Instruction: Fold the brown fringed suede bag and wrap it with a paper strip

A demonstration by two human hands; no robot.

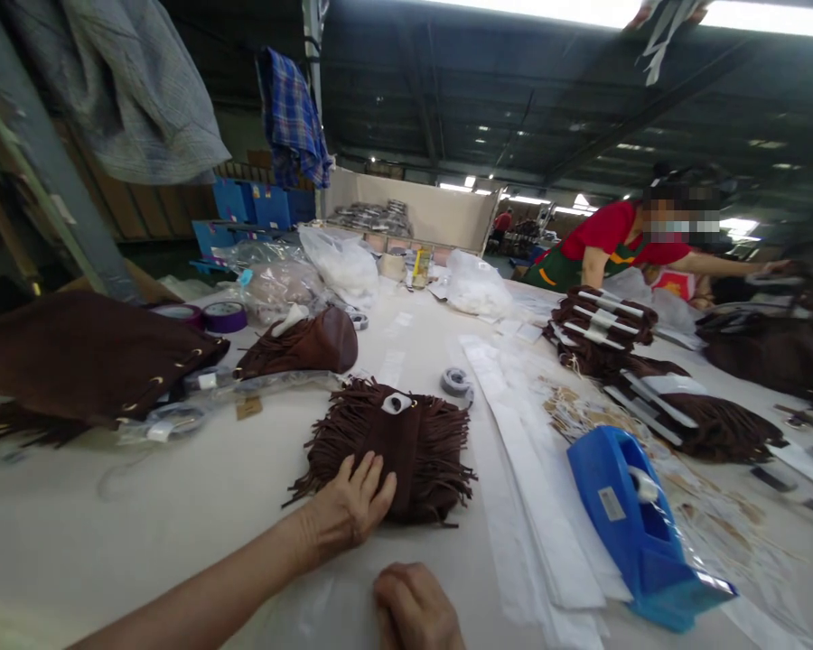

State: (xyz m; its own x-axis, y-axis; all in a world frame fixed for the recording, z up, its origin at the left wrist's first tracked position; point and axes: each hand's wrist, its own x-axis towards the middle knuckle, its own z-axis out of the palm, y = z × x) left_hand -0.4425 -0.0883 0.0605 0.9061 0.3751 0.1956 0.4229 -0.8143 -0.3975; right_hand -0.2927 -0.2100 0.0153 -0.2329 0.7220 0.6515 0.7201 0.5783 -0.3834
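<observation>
A dark brown fringed suede bag (pixel 413 451) lies flat on the white table in front of me, with a small white-wrapped piece at its top. My left hand (pixel 352 501) rests on the bag's lower left part, palm down, fingers outstretched. Close to the table's near side, below the bag and apart from it, my right hand (pixel 416 605) is closed with its fingers curled in. Whatever it may hold is hidden. Faint clear plastic (pixel 312 596) seems to lie on the table between my left forearm and right hand.
A blue tape dispenser (pixel 643 533) stands at right beside long white strips (pixel 528 487). Stacked brown fringed bags (pixel 602 325) lie beyond. To the left are a larger brown bag (pixel 88 352), a brown leather pouch (pixel 304 343) and purple tape (pixel 225 316). A co-worker (pixel 602 235) leans over the far right.
</observation>
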